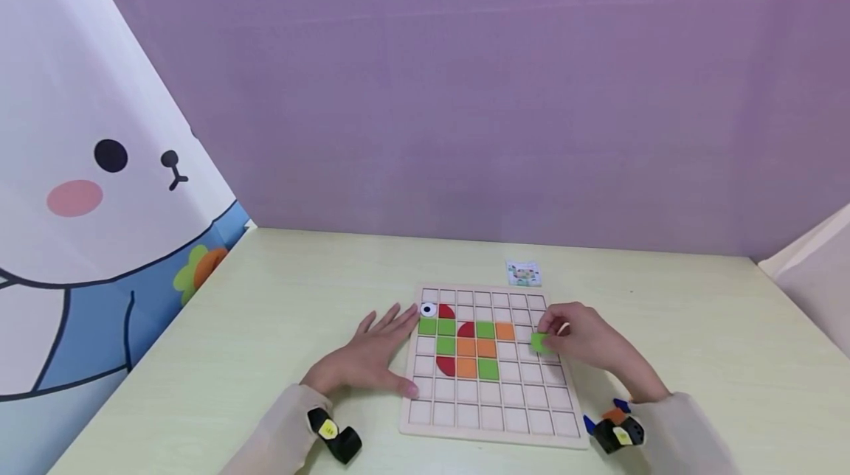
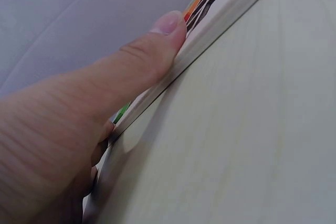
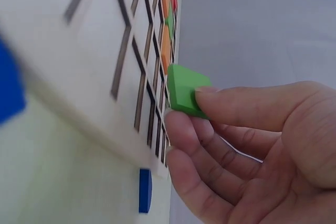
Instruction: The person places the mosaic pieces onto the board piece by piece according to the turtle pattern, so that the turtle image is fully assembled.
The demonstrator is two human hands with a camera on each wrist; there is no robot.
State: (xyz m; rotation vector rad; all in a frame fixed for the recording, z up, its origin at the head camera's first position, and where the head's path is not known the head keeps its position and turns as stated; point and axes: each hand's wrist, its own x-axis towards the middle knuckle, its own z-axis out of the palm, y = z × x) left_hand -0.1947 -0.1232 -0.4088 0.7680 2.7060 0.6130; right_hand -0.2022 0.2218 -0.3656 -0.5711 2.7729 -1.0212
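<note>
A pale wooden grid board (image 1: 491, 435) lies on the table. On its left side, my left hand (image 1: 368, 358) has its fingers spread, with fingertips at the upper left edge and the thumb (image 2: 170, 24) on the rim lower down. Between thumb and fingers my right hand (image 1: 587, 338) pinches a green square tile (image 3: 184, 90), held over the board's right columns. Set in the grid are several green squares (image 1: 446, 326), orange squares (image 1: 467, 347), red rounded pieces (image 1: 446, 366) and a white tile with a black eye dot (image 1: 428, 310).
Behind the board lies a small printed card (image 1: 524, 274). Blue pieces (image 1: 589, 425) and an orange piece (image 1: 614, 414) lie by the board's lower right, partly hidden by the right wrist. A purple backdrop (image 1: 491, 106) stands along the table's far edge.
</note>
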